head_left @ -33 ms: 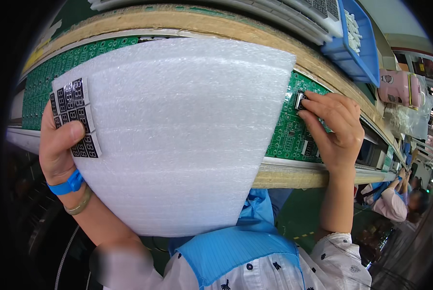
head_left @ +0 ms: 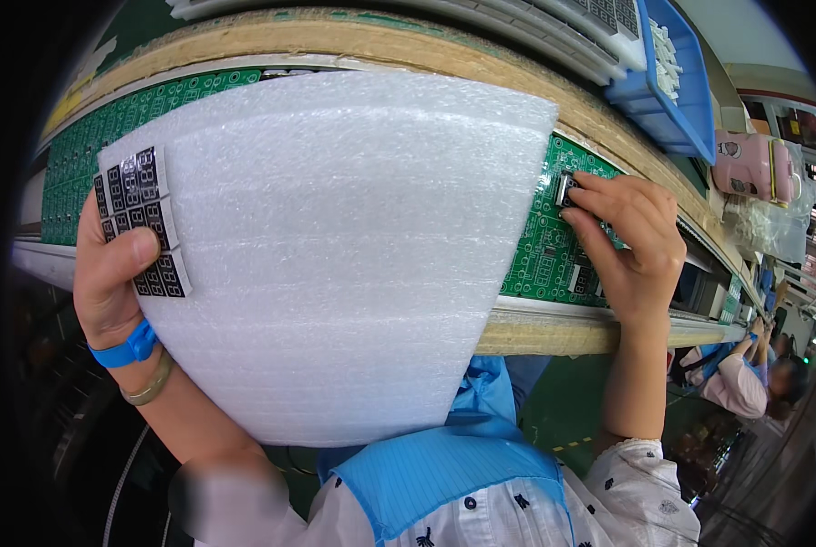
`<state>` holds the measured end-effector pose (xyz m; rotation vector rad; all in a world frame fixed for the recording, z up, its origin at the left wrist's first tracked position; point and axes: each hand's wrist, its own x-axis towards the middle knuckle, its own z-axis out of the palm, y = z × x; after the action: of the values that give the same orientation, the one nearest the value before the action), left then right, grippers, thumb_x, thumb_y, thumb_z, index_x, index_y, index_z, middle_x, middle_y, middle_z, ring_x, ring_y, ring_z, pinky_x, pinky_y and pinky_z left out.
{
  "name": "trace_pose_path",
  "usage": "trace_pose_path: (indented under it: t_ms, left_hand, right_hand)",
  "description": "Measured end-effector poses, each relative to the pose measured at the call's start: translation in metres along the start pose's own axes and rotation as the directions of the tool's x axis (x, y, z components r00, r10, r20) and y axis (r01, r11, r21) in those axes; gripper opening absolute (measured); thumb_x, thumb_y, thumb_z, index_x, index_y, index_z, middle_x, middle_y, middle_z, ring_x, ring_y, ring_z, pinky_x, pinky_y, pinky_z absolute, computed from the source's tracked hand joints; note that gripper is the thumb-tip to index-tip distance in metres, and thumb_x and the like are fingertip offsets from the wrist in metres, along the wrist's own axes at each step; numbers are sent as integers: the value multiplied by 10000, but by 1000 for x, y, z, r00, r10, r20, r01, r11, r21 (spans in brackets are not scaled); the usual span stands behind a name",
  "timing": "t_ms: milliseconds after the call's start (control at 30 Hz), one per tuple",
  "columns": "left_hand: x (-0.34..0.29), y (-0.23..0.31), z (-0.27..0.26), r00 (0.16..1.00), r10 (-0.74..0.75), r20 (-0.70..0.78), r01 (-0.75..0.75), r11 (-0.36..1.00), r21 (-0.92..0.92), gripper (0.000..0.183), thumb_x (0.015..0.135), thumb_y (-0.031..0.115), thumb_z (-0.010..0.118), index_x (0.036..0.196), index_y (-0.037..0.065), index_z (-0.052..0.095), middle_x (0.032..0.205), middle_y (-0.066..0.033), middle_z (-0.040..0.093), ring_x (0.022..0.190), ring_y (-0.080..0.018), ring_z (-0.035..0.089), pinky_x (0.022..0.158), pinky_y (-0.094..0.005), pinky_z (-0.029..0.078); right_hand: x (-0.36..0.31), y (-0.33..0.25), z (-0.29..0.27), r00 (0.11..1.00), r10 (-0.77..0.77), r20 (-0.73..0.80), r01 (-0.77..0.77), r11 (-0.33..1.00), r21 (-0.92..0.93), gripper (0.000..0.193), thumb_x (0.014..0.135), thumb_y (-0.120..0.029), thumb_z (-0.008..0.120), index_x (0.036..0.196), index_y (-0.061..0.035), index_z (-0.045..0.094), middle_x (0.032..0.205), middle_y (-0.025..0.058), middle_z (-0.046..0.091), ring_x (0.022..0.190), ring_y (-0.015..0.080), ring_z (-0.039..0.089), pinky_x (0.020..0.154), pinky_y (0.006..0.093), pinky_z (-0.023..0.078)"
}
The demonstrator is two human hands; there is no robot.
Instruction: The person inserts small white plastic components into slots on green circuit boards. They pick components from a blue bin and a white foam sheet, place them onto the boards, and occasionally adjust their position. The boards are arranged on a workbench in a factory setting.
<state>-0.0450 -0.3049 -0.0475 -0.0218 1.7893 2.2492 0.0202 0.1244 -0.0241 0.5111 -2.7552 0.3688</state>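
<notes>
Along a factory desk, green circuit boards lie in a row. The right hand pinches a small display part onto one; the left hand clamps spare displays against a foam sheet, which might slip if the thumb loosens.

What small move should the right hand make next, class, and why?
Probably press the small black part down until it sits flat. The right hand pinches it at the green circuit board, while the left hand holds a white foam sheet carrying more black parts.
</notes>
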Motion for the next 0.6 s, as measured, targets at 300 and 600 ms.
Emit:
trace_pose_path:
  t_ms: [300,600]
  left_hand:
    - [-2,2,5,1000,-7,-22,6,999,-33,607,734,35,774,1295,-96,581,1140,-178,736,967,-238,749,905,-363,602]
    - [8,17,44,983,-131,132,116,987,114,563,757,30,850,1271,-17,624,1103,-69,720,962,-146,674,887,-314,553]
  right_hand:
    - [1,0,-2,999,13,-32,-12,999,35,221,746,-107,851,953,-94,775,1029,47,751,956,249,674,877,364,456]
    - [54,-70,-23,965,-79,-248,164,925,344,206,786,99,755,977,24,738,942,134,721,873,254,671,771,333,521]
